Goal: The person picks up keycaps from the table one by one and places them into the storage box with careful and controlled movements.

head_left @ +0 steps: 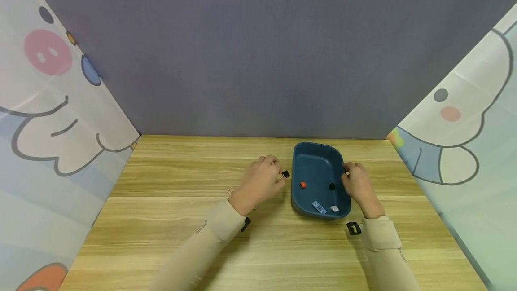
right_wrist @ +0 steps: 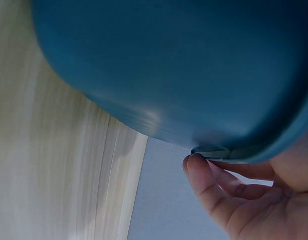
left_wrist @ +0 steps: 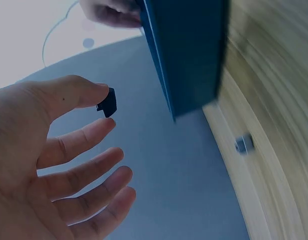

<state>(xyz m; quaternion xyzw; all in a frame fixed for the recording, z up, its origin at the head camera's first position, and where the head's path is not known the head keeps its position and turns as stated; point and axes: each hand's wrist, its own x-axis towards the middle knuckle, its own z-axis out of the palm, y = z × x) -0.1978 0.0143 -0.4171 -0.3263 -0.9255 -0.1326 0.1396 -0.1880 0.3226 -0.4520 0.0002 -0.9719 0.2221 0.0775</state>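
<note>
My left hand (head_left: 260, 178) pinches a small black piece (left_wrist: 108, 103) between thumb and index finger, the other fingers spread apart. In the head view it hovers just left of a dark blue plastic bin (head_left: 296, 160). At the bin's right side, my right hand (head_left: 358, 185) grips the rim, its fingertips (right_wrist: 198, 165) right at the edge. Inside the bin lie a small red piece (head_left: 303, 185), a black piece (head_left: 332, 186), a white piece (head_left: 334, 209) and a flat light-blue strip (head_left: 319, 207).
The bin stands on a wood-grain table (head_left: 181, 237) toward its back right. A small pale brown piece (head_left: 230, 191) lies beside the left wrist. A small grey block (left_wrist: 244, 144) shows on the table in the left wrist view. A grey panel (head_left: 258, 57) rises behind the table.
</note>
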